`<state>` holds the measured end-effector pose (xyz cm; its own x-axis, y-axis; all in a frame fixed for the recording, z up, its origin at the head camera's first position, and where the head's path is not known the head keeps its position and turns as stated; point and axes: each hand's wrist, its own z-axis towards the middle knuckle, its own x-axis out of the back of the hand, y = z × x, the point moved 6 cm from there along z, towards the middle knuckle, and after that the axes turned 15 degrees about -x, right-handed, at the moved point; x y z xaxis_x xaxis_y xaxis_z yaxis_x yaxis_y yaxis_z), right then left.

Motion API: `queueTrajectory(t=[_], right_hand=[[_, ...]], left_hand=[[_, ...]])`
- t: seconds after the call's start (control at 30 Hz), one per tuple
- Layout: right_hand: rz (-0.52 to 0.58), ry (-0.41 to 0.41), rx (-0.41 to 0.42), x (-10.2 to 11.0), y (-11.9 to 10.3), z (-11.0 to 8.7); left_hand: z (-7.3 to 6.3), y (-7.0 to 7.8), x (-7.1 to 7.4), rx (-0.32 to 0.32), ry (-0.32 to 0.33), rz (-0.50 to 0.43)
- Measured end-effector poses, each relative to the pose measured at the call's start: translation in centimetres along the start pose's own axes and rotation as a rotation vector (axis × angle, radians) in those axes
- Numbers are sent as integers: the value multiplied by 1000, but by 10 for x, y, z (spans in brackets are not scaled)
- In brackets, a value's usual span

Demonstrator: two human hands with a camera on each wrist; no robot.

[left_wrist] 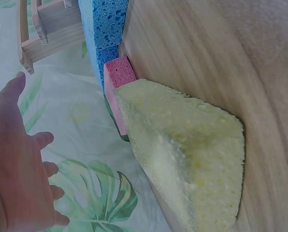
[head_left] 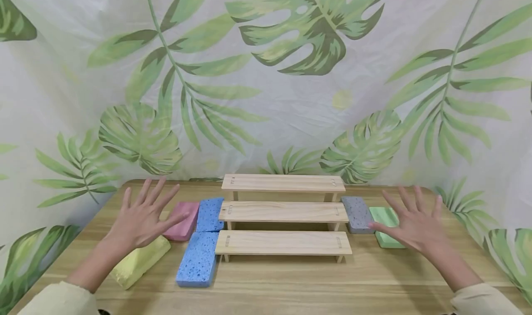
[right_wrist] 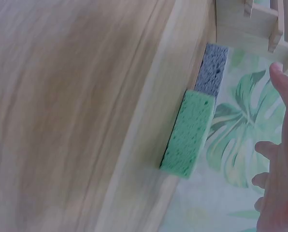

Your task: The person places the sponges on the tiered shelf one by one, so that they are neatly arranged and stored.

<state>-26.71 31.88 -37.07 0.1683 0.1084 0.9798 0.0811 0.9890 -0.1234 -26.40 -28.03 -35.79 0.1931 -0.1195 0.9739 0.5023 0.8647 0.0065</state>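
My left hand (head_left: 139,220) hovers with spread fingers above the left side of the table, holding nothing. Below it lie a yellow sponge (head_left: 141,262) and a pink sponge (head_left: 183,220), the latter partly hidden by the thumb. Two blue sponges, one nearer (head_left: 197,259) and one farther (head_left: 210,214), lie end to end just right of the pink one. Over the right side my right hand (head_left: 420,225) is held up, fingers spread, nothing in it. Close to its thumb are a green sponge (head_left: 387,227) and a grey sponge (head_left: 356,215), side by side on the wood.
Between the sponges stands a three-step wooden rack, with a low front shelf (head_left: 284,243), a middle shelf (head_left: 284,211) and a higher back shelf (head_left: 284,183). A leaf-patterned cloth (head_left: 291,116) hangs behind the wooden table (head_left: 287,292).
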Motion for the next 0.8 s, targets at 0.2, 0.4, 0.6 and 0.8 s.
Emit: queueTrajectory(t=[0.2,0.4,0.6,0.8], right_hand=[[21,-23,22,1,-17,0],[101,-37,64,9,-36,-4],[205,-57,134,14,-55,-7],[380,-110,187,12,-72,-7]], left_hand=[[-1,4,0,-23,3,-17],[-3,10,1,-58,20,-68],[-7,13,4,-81,55,-209],[-15,4,6,-64,103,-270]])
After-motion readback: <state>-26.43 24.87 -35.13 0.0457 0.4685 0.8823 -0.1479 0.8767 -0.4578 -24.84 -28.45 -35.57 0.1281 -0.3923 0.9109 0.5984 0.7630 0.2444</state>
